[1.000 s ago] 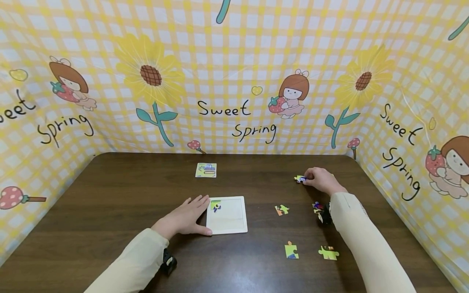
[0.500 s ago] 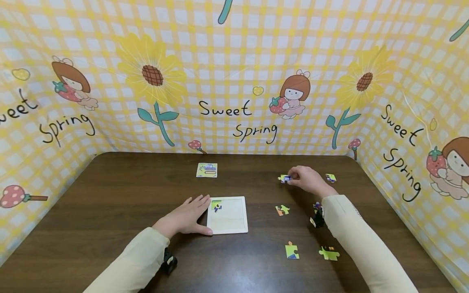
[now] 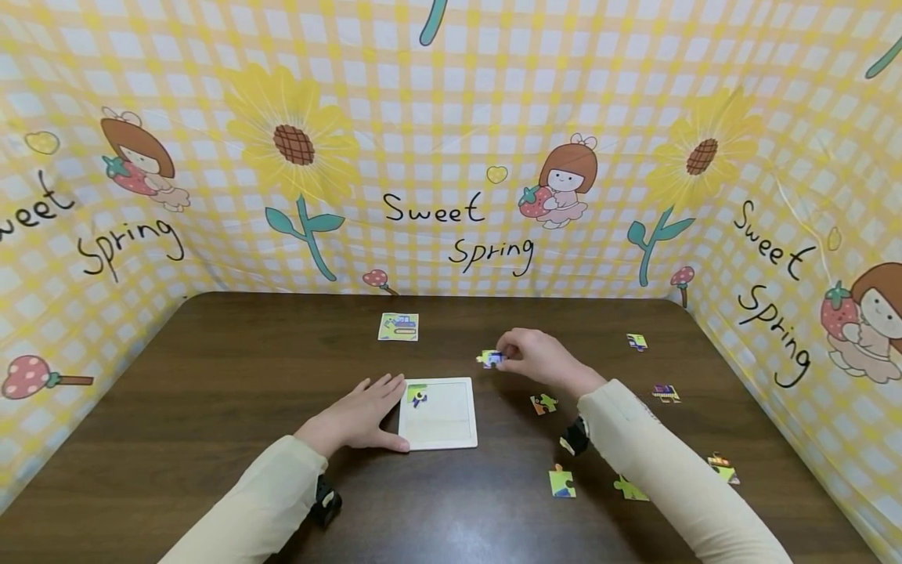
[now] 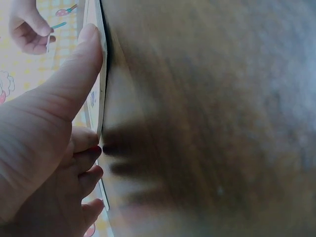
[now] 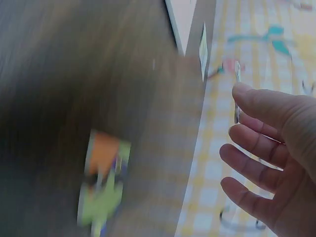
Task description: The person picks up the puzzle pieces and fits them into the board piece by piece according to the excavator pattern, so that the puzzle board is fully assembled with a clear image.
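Observation:
My right hand (image 3: 543, 359) pinches a small yellow, blue and white jigsaw piece (image 3: 488, 359) between thumb and fingers, up and to the right of a white puzzle tray (image 3: 440, 429). In the right wrist view that piece (image 5: 237, 71) appears edge-on at the thumb tip, raised above the table. Along the tray's left side lies my left hand (image 3: 355, 415), fingers extended and thumb at the lower left corner. One green piece with dark blue print (image 3: 417, 394) sits in the tray's upper left corner. The left wrist view shows my left thumb and fingertips against the tray's edge (image 4: 102, 94).
A picture card (image 3: 398, 327) lies behind the tray. Loose jigsaw pieces are spread on the right, including an orange and green one (image 3: 543, 404), a green one (image 3: 562, 482), and a purple one (image 3: 665, 393). Patterned cloth (image 3: 437, 157) walls the brown table (image 3: 247, 360).
My right hand has carried the jigsaw piece leftward from the back right, toward the tray. Pieces formerly behind the right arm now show. My left hand has stayed at the tray.

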